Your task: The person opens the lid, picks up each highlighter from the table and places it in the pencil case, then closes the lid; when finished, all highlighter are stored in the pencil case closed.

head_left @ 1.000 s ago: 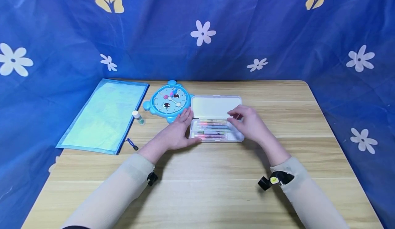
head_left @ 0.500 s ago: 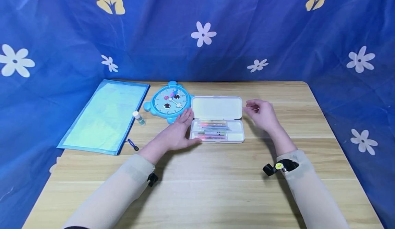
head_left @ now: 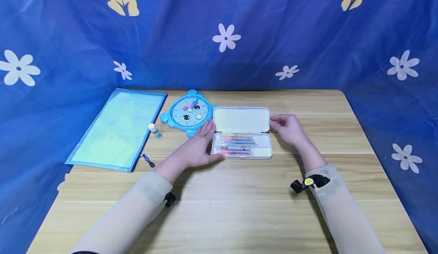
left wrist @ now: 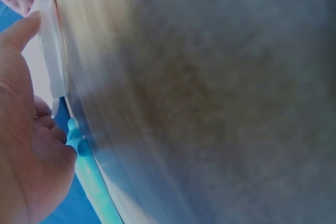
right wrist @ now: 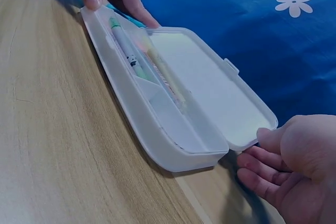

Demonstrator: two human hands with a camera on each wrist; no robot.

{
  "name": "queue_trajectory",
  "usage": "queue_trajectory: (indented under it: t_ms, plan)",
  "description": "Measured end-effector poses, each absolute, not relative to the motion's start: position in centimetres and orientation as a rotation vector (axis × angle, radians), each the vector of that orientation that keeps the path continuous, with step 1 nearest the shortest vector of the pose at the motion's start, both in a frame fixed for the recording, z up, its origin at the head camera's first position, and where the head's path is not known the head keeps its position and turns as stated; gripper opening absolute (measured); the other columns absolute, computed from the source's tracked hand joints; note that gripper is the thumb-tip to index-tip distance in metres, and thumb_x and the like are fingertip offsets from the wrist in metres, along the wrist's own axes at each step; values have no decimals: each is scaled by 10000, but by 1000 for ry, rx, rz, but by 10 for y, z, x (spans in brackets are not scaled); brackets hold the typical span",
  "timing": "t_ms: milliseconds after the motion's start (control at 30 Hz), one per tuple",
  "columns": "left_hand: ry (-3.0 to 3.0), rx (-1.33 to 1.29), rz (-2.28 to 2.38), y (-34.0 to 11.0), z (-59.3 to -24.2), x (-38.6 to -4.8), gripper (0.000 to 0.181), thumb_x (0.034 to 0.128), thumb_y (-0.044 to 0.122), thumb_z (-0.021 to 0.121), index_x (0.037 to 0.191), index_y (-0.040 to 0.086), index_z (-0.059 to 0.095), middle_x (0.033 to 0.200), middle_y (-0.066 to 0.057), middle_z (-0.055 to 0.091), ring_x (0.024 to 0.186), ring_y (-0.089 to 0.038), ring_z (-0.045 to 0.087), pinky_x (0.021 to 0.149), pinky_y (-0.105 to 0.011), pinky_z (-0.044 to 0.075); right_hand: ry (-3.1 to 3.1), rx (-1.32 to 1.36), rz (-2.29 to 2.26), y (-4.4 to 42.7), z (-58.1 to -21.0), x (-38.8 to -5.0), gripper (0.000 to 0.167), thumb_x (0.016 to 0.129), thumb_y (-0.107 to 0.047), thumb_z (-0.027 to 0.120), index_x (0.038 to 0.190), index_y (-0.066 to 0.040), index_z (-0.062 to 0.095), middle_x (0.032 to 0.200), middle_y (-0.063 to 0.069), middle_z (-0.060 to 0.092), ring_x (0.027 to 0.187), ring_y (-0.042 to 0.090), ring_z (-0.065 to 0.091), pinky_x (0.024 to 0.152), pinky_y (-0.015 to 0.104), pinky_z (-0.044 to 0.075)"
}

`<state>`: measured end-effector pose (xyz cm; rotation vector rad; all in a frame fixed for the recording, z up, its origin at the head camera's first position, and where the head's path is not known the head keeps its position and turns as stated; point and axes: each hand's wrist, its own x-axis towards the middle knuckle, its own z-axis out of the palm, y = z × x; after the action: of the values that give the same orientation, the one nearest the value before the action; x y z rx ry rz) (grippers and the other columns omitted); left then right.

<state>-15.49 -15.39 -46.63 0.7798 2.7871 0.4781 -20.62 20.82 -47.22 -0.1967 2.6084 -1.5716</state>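
A white pencil case (head_left: pixel 261 153) lies on the table with its lid (head_left: pixel 242 119) folded back and several pens (head_left: pixel 236 147) inside. My left hand (head_left: pixel 191 149) holds the case's left end, its thumb at the front corner and its fingers by the hinge. At the lid's right edge, my right hand (head_left: pixel 289 129) pinches the rim; in the right wrist view the thumb (right wrist: pixel 270 139) lies on the lid and the other fingers are beneath. Part of the case's left end is hidden by my left hand in the head view.
A blue toy clock (head_left: pixel 189 111) with a cartoon face stands close behind my left hand. Left of it are a small white-capped bottle (head_left: pixel 155 130), a blue zip pouch (head_left: pixel 116 130) and its pull cord (head_left: pixel 148 161). A blue curtain (head_left: pixel 253 71) borders the table's back.
My right hand has moved from over the open case to the right, away from the pens, then onto the lid's right edge. The left hand stays in place; the case looks unmoved.
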Motion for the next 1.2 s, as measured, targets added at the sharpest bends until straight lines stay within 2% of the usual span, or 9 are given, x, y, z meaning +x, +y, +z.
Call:
queue_trajectory:
  t_ms: [133,300,700,1033,1200]
  plan:
    - [2793,787,477,-154,-467,-155,1217,902,709,700,1662,-41,116,1748,-205,-2,1615,-337,3,1295,-454,88,2583,-186,-1599,207,-473,-207,264,1053,-41,645,1240,139,695,1103,261,748,921,300,753,808,339,629]
    - [2792,782,489,-154,-467,-154,1213,904,706,700,1662,-38,113,1748,-204,-1,1615,-331,2,1295,-445,82,2590,-193,-1611,206,-474,-206,253,1043,-24,654,1233,138,699,1104,260,748,912,298,752,806,338,630]
    - [2795,742,541,-153,-467,-151,1201,911,641,740,1660,-43,97,1744,-197,21,1615,-310,24,1294,-428,98,2647,-210,-1644,208,-476,-203,235,1019,-55,709,1194,100,736,1038,225,762,890,334,744,715,191,572]
    - [2802,728,576,-153,-464,-147,1197,918,635,738,1662,-37,85,1747,-183,33,1614,-299,45,1292,-424,118,2714,-235,-1649,208,-474,-197,203,993,-54,747,1150,71,768,1013,194,772,866,204,704,718,176,535]
    - [2810,707,625,-153,-464,-145,1208,915,629,747,1670,-27,69,1745,-199,67,1607,-324,92,1286,-442,161,2710,-249,-1688,207,-473,-194,184,972,-26,764,1127,74,770,1010,202,769,854,182,695,717,176,539]
